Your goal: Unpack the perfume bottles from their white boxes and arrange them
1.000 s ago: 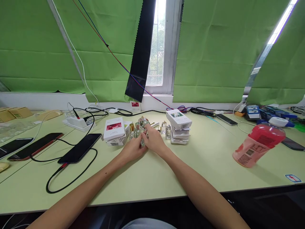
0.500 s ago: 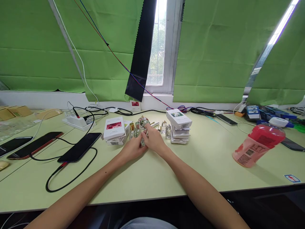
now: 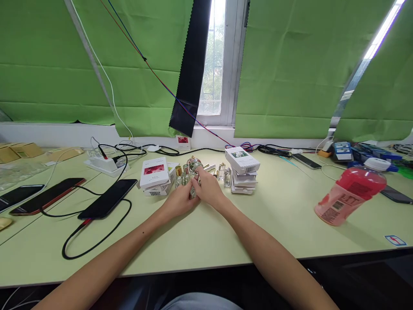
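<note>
**Our hands close on glass**

Our left hand (image 3: pixel 179 200) and right hand (image 3: pixel 208 186) grip a clear glass piece (image 3: pixel 193 192), mostly hidden, over the pale green bench (image 3: pixel 200 241). Beyond, we see a gold-capped clear glass bottle (image 3: pixel 178 176) beside white cardboard boxes (image 3: pixel 155 175).

Left hand (image 3: pixel 179 200) and right hand (image 3: pixel 209 188) bare; forearms (image 3: pixel 258 234) bare too, slim, narrowing to wrists. Small dark spot (image 3: pixel 143 232) on left forearm (image 3: pixel 129 245), above table (image 3: pixel 193 241) (mole or mark, can't tell). Plain pale grey-blue clothing (image 3: pixel 200 302), rounded outline, below table's near edge.
</note>
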Demonstrator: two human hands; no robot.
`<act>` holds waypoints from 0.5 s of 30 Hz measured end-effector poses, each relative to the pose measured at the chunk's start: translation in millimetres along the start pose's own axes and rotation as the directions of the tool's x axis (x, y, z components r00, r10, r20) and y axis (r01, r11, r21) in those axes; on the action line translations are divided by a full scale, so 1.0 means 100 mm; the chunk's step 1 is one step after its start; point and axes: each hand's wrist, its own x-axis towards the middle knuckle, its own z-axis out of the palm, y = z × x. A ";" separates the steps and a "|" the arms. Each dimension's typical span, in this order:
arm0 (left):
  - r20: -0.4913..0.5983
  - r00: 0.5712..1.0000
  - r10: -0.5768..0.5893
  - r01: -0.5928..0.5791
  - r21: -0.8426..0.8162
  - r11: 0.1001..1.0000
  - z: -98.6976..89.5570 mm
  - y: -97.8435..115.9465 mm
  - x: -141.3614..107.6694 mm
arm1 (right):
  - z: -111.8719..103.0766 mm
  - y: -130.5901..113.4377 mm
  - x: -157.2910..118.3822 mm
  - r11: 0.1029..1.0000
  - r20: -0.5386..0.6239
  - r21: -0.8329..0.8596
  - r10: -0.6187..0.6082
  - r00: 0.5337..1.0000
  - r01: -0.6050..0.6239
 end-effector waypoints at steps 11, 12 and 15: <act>0.009 1.000 0.009 -0.009 -0.001 1.000 0.00 0.00 0.01 | -0.01 0.00 0.00 1.000 0.021 -0.010 0.011 1.000 -0.011; 0.004 1.000 0.010 -0.010 0.003 1.000 0.00 0.00 0.01 | -0.01 0.00 0.00 1.000 0.022 -0.011 0.011 1.000 -0.011; 0.003 1.000 0.009 -0.009 0.009 1.000 0.00 0.01 0.00 | -0.01 0.01 0.00 1.000 0.022 -0.009 0.007 1.000 -0.007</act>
